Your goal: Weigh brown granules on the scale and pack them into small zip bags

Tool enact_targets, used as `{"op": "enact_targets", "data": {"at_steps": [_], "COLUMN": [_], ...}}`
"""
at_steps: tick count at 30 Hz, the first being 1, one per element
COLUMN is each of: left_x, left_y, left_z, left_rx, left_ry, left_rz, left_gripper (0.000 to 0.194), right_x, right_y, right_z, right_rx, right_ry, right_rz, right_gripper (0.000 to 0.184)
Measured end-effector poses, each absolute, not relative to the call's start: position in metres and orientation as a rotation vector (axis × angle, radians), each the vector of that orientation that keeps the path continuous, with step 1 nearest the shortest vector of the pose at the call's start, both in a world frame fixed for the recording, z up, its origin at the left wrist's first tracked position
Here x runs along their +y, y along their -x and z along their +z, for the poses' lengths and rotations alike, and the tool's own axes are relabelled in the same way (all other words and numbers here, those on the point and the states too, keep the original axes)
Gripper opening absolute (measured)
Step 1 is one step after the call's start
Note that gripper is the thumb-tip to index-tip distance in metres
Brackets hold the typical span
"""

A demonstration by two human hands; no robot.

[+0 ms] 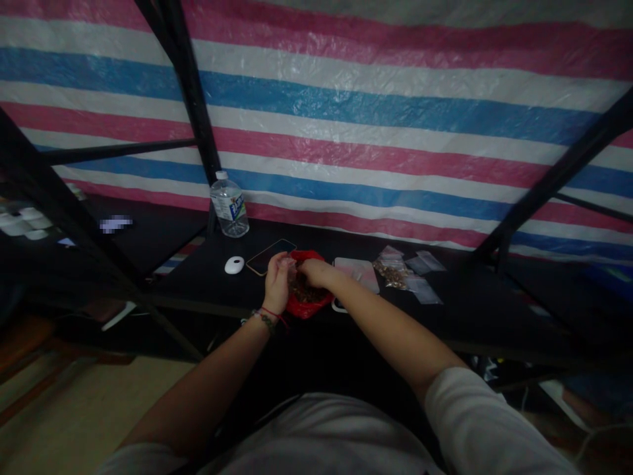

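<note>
Dark table (475, 310), mid-frame: left hand (277, 280) and right hand (312, 272) pinch small brown bits over a red tray (310, 305) — loose pieces could scatter toward the phone (270, 256).

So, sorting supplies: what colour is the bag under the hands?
Red bag, clearest in the head view.

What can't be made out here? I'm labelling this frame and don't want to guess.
- Head view: the small brown bits in the red bag are too small and dim to identify.
- What the left hand and right hand pinch is hidden by the fingers.
- The bottle label is too small to read.
- A patch on the left shelf is blurred.
</note>
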State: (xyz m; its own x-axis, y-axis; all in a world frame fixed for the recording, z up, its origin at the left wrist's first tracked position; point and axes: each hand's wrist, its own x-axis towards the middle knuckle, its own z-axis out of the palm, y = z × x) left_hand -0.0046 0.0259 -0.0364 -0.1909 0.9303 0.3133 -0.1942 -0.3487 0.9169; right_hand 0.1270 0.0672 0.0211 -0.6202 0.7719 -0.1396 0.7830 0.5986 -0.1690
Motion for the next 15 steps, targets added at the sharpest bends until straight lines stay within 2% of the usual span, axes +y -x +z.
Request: {"op": "enact_targets", "data": {"at_steps": [7,15], "left_x": [0.024,0.026], "left_y": [0.005,0.004], "left_z": [-0.033,-0.034], "left_rx": [0.965,0.955], "left_ry": [-1.213,-1.215], "left_rz": [1.713,1.701], "left_gripper": [0.045,0.045], "right_x": [0.076,0.068], "right_y": [-0.146,-0.163], "right_z": [0.030,0.034], "right_rx": [2.877,2.932], "right_ry": [-1.366,-1.471], "right_rz": [-0.408,-0.557], "right_gripper": [0.023,0.022]}}
